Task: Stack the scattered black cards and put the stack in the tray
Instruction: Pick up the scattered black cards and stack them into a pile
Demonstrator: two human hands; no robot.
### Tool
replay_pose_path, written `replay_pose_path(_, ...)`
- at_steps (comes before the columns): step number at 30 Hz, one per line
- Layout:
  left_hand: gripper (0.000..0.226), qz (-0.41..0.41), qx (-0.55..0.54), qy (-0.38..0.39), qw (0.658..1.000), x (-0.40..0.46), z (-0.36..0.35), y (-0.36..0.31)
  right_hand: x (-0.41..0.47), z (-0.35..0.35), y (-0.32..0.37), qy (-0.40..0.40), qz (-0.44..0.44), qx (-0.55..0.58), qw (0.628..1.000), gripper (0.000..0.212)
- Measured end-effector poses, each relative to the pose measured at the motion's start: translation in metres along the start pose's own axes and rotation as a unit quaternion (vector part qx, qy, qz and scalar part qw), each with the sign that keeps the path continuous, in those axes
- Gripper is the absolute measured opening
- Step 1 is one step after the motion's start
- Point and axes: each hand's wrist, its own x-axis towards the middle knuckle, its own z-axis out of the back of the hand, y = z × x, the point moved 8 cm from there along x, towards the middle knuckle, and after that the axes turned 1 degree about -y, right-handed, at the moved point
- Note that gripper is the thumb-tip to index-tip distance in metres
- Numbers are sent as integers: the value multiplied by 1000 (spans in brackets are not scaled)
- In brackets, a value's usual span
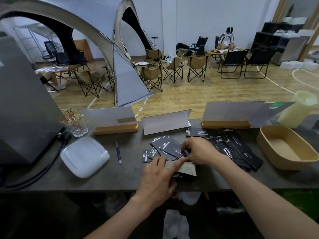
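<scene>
A thick stack of black cards [185, 169] with pale edges stands on the dark counter near its front edge. My left hand [158, 181] grips the stack from the left side, fingers across its top. Just behind the stack, my right hand [198, 150] pinches a single black card [170, 147] from a small loose cluster. More scattered black cards [241, 149] with white print lie in a heap to the right. The tan oval tray [269, 152] sits at the far right, with nothing in it.
A white lidded container [84, 156] and a pen [118, 152] lie to the left. Three upright sign holders [165, 124] line the back edge. A glass with sticks [77, 125], a grey machine with cables [22, 107] and a pale jug [296, 109] stand around.
</scene>
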Motion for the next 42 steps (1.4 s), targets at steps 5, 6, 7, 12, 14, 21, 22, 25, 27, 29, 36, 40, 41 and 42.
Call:
replay_pose_path(5,78,12,-29,1,1000,-1,0,2,2,18,3,18,22,12,1000,20)
replay_pose_path(6,80,15,-34,3,999,-2,-1,3,1,24,3,5,24,12,1000,20)
replay_pose_path(7,82,17,-38,4,999,-2,-2,3,-1,31,2,-11,27,11,1000,22)
replay_pose_path(12,90,23,-58,0,998,-5,-2,2,-18,38,-5,69,44,131,988,19)
replay_pose_path(14,95,23,-52,3,998,-4,-1,1,-27,27,0,132,61,136,980,14)
replay_pose_path(21,70,14,-41,11,999,-1,-3,2,-23,15,8,185,-7,256,949,24)
replay_pose_path(22,67,16,-39,9,999,0,-1,2,-13,20,7,125,-24,261,957,21)
replay_pose_path(25,64,21,-39,7,999,1,-1,5,10,23,12,13,-30,117,993,37)
replay_pose_path(27,64,20,-41,9,999,-1,-1,11,19,0,17,75,-30,15,997,60)
replay_pose_path(29,64,20,-40,14,999,-4,0,18,23,-12,18,144,-17,-5,989,61)
replay_pose_path(36,64,30,-35,16,999,-1,2,22,35,22,-27,185,-14,-39,982,73)
replay_pose_path(40,65,35,-39,20,998,-2,3,22,35,-1,-28,214,4,-78,974,95)
replay_pose_path(41,66,34,-37,18,999,-2,3,21,36,1,-26,193,15,-80,978,92)
replay_pose_path(42,66,34,-38,16,999,-2,3,21,37,3,-24,173,30,-84,981,87)
